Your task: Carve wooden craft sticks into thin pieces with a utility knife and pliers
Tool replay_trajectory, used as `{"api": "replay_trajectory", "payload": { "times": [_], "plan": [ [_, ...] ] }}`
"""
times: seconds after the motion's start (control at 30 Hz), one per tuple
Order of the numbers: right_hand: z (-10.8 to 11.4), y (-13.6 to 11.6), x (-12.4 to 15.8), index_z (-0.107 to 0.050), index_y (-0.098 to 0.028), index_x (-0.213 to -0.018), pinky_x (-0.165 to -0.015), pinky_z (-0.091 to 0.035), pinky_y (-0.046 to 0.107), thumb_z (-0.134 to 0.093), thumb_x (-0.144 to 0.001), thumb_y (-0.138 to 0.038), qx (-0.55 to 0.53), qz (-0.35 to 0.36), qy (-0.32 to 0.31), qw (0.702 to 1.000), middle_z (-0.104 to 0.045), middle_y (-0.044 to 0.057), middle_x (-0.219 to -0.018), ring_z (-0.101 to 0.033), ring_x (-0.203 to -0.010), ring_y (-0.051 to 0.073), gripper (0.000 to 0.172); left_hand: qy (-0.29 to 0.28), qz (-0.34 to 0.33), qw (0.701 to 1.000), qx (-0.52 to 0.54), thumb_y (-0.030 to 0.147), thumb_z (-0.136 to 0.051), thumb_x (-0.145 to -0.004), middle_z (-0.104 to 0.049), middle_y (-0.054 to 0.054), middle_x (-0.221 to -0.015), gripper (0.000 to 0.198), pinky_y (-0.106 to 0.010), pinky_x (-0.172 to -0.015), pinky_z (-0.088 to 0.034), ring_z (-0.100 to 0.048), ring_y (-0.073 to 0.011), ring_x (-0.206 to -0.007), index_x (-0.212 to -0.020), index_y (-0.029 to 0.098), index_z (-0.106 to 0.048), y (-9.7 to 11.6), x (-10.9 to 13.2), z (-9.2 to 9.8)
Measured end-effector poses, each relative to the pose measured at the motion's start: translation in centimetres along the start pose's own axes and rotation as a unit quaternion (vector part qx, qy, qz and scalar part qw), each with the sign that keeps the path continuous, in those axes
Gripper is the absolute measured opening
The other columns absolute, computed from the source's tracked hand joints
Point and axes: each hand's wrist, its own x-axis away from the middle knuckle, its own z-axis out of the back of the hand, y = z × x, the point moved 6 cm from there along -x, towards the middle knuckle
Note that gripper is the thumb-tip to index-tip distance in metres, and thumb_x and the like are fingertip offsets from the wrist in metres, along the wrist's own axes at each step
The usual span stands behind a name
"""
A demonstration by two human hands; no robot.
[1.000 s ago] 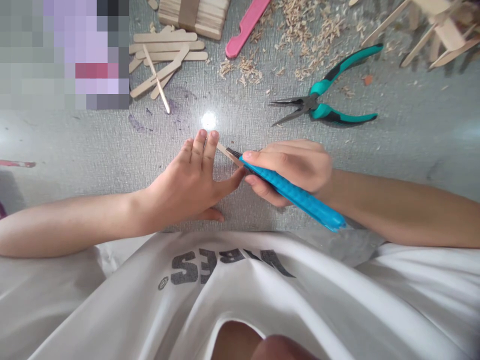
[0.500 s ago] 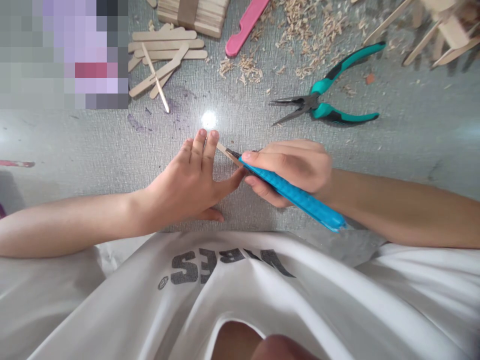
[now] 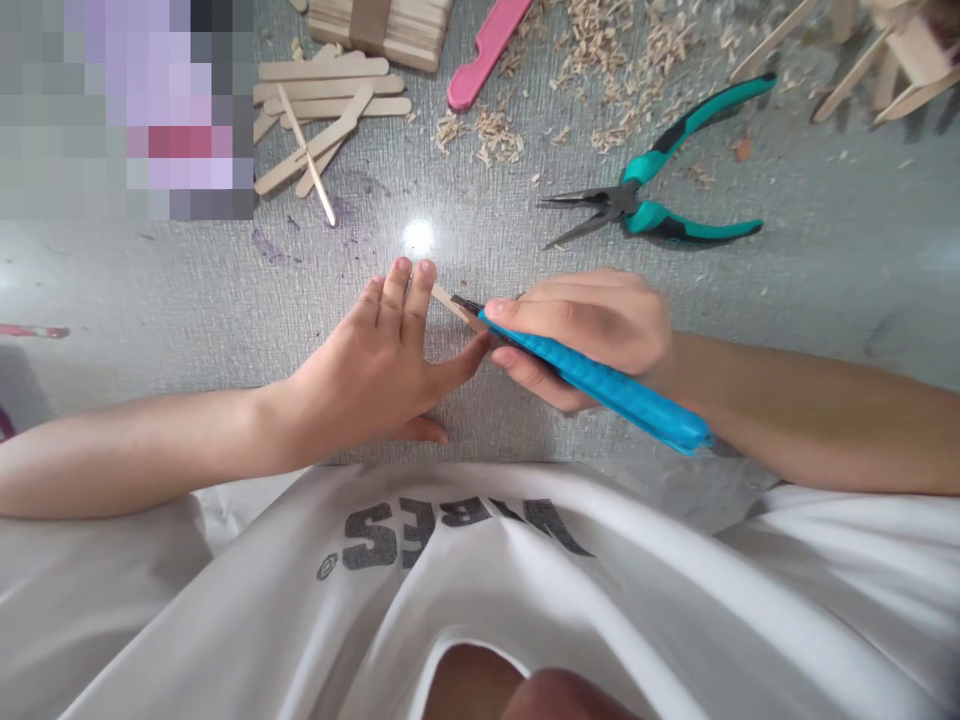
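A narrow wooden craft stick (image 3: 451, 301) lies slanted on the table, partly hidden by both hands. Pressing it down from above, my left hand (image 3: 386, 345) has its fingertips at the far end and its index finger or thumb near the close end. My right hand (image 3: 592, 335) is wrapped round a blue utility knife (image 3: 600, 375), its handle pointing back toward my right forearm. The knife's dark blade rests against the stick between the two hands.
Beyond my hands lie teal-handled needle-nose pliers (image 3: 626, 205), with jaws apart. Loose craft sticks (image 3: 330, 85), a banded stick bundle (image 3: 412, 35), a pink tool (image 3: 484, 60) and wood shavings (image 3: 600, 60) are spread farther back. A stick structure (image 3: 915, 55) stands back right.
The back end of the blue utility knife has swung slightly right and away from my body, and my right hand has shifted a little with it. My left hand stays put.
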Motion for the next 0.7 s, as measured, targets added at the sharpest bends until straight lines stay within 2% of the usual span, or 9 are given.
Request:
{"api": "replay_trajectory", "payload": {
  "times": [0.3,0.43,0.5,0.7],
  "plan": [
    [0.44,-0.59,-0.03,-0.066,-0.024,-0.130,-0.058,-0.060,0.032,-0.069,-0.103,-0.024,0.031,0.021,0.009,0.999,-0.078,-0.001,-0.081,-0.071,-0.063,0.018,0.027,0.004,0.017,1.000,-0.016,0.091,-0.076,-0.083,-0.032,-0.039,-0.178,0.136,-0.069,-0.125,-0.050,-0.044,-0.0623,-0.159,-0.183,0.022,-0.015,-0.09,0.25,-0.07],
    [0.50,-0.69,0.14,-0.065,-0.025,-0.128,-0.057,-0.059,0.031,-0.068,-0.104,-0.026,0.056,0.028,0.012,0.998,-0.079,-0.002,-0.082,-0.071,-0.062,0.017,0.025,0.005,0.026,1.000,-0.005,0.092,-0.074,-0.084,-0.024,-0.038,-0.182,0.137,-0.069,-0.128,-0.045,-0.040,-0.0625,-0.162,-0.184,0.022,-0.011,-0.19,0.41,-0.49],
    [0.47,-0.69,0.26,-0.064,-0.025,-0.128,-0.058,-0.060,0.031,-0.068,-0.104,-0.027,0.065,0.029,0.010,0.997,-0.080,-0.002,-0.082,-0.072,-0.063,0.017,0.024,0.002,0.026,1.000,0.001,0.091,-0.073,-0.085,-0.020,-0.037,-0.183,0.136,-0.069,-0.130,-0.044,-0.038,-0.0620,-0.163,-0.184,0.023,-0.008,-0.25,0.47,-0.58],
    [0.65,-0.86,0.24,-0.063,-0.024,-0.128,-0.061,-0.061,0.030,-0.066,-0.105,-0.026,0.071,0.031,-0.003,0.997,-0.080,-0.001,-0.082,-0.073,-0.064,0.017,0.024,0.003,0.015,1.000,-0.012,0.093,-0.072,-0.085,-0.025,-0.042,-0.179,0.146,-0.068,-0.127,-0.047,-0.042,-0.0629,-0.160,-0.182,0.022,0.010,-0.25,0.49,-0.26]
  ]
}}
